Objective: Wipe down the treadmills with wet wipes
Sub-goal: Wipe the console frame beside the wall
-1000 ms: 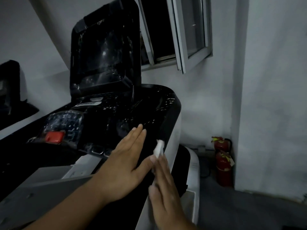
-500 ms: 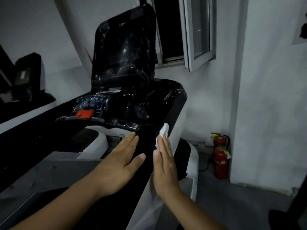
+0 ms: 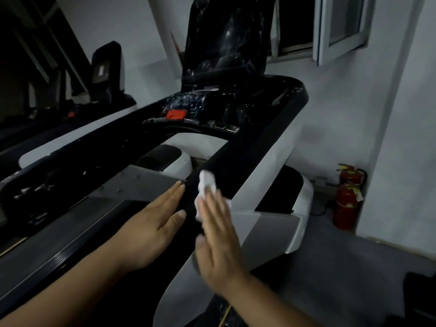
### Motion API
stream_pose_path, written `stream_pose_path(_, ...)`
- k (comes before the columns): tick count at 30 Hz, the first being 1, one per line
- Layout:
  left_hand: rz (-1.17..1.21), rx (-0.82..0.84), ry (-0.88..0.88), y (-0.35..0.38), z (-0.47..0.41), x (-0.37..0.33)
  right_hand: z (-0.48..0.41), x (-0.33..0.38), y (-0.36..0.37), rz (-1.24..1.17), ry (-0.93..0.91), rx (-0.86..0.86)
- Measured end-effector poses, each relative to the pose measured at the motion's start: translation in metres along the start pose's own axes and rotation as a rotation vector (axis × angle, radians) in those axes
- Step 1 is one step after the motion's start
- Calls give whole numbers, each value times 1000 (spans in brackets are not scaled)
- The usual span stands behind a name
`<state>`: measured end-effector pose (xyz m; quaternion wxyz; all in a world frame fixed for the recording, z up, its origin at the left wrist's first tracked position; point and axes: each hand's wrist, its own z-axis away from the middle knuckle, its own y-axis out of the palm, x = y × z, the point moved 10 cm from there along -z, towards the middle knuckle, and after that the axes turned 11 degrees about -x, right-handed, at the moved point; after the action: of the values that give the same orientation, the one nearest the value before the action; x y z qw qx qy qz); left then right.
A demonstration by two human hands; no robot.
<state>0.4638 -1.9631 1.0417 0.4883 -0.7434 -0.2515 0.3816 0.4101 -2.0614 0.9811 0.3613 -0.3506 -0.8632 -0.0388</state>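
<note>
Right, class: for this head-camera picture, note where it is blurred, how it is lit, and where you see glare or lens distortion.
Head view, light: dim, the black treadmill loses detail. Head view, blur: right hand and wet wipe smeared by motion, left hand sharper. Head view, glare: pale streaks on the console screen. Head view, distortion: the window frame leans, wide-angle.

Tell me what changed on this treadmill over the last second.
The right hand slid the wet wipe back from the console corner down the black handrail toward the person, its flat fingers pressing it throughout. The left hand moved back alongside, open on the rail's inner side. Nothing was gripped or released. The fire extinguishers stayed put.
</note>
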Motion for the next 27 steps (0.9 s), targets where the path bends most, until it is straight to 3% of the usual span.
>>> stream_pose_path(3, -47, -1, 18, -6, 23, 4, 29, 1, 3, -28, -24, 41)
stream_pose_path(7, -110, -4, 86, -10, 51, 7, 12, 3, 6, 23, 178, -89)
stream_pose_path(11, -147, -26, 189, -16, 85, 13, 48, 50, 20, 81, 29, -92)
stream_pose_path(17, -172, -40, 277, -29, 147, 31, 109, 107, 39, 110, 26, -91)
stream_pose_path(27, -137, -165, 371, -37, 266, 59, 213, 189, 68, 140, 0, 146)
